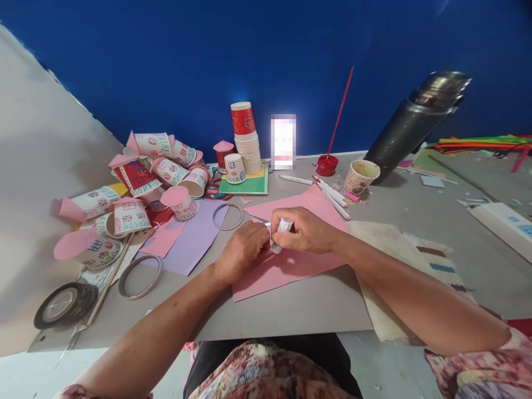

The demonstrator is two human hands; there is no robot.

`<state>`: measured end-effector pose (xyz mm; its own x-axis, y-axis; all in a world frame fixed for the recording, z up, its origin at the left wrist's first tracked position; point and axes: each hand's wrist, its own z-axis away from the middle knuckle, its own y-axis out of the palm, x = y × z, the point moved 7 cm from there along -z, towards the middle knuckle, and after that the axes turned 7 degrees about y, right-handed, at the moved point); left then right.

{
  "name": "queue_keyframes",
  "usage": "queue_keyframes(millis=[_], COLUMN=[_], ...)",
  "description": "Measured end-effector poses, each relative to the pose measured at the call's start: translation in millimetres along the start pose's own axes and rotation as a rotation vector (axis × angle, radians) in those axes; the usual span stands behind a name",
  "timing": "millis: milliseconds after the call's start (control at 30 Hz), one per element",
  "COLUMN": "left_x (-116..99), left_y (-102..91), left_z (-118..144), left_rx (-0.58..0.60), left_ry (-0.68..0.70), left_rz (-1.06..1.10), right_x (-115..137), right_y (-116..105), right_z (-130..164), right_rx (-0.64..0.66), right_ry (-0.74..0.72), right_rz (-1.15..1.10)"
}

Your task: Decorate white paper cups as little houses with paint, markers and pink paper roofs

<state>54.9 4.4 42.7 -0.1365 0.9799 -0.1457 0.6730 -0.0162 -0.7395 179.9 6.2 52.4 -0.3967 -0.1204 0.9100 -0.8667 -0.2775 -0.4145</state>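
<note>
Fingers of right hand (pixel 305 230) clasp a glue stick (pixel 281 231) whose tip left hand (pixel 243 252), pressing pink paper (pixel 286 266), hides.

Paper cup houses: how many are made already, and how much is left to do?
Done: a pile of decorated cups with pink roofs lies at the left, too tumbled to count. In hand: the right hand holds a white marker on the pink paper sheet, and the left hand presses the sheet down. Left: a stack of plain cups by the blue wall looks undecorated.
</note>
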Motion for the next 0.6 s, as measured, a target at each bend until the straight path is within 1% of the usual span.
queue_keyframes(millis=[33, 100, 133, 200, 267, 333, 400, 467, 533, 600], left_x=[2, 7, 10, 18, 28, 38, 47, 56, 61, 64], left_y=[0.9, 0.9, 0.1, -1.9, -4.9, -9.9, -16.7, -21.2, -22.9, -22.3], left_z=[1, 3, 4, 7, 10, 14, 19, 24, 28, 29], left_rx=[0.006, -0.002, -0.016, -0.054, -0.123, -0.243, -0.404, -0.537, -0.606, -0.618], left_ry=[-0.016, -0.066, -0.105, -0.216, -0.36, -0.504, -0.631, -0.751, -0.856, -0.916], left_rz=[0.006, 0.028, 0.05, 0.123, 0.219, 0.322, 0.42, 0.51, 0.575, 0.625], right_x=[0, -3, -5, -14, -24, -32, -40, -45, -46, -42], right_y=[0, -5, -11, -28, -42, -47, -41, -28, -13, -4], right_z=[0, 0, -1, -3, -5, -8, -12, -15, -15, -14], right_rx=[0.011, 0.0, -0.04, -0.174, -0.316, -0.39, -0.379, -0.315, -0.25, -0.219], right_ry=[-0.003, -0.003, -0.001, 0.005, 0.015, 0.05, 0.12, 0.198, 0.224, 0.2], right_rz=[-0.026, -0.169, -0.271, -0.451, -0.515, -0.521, -0.541, -0.576, -0.603, -0.587])
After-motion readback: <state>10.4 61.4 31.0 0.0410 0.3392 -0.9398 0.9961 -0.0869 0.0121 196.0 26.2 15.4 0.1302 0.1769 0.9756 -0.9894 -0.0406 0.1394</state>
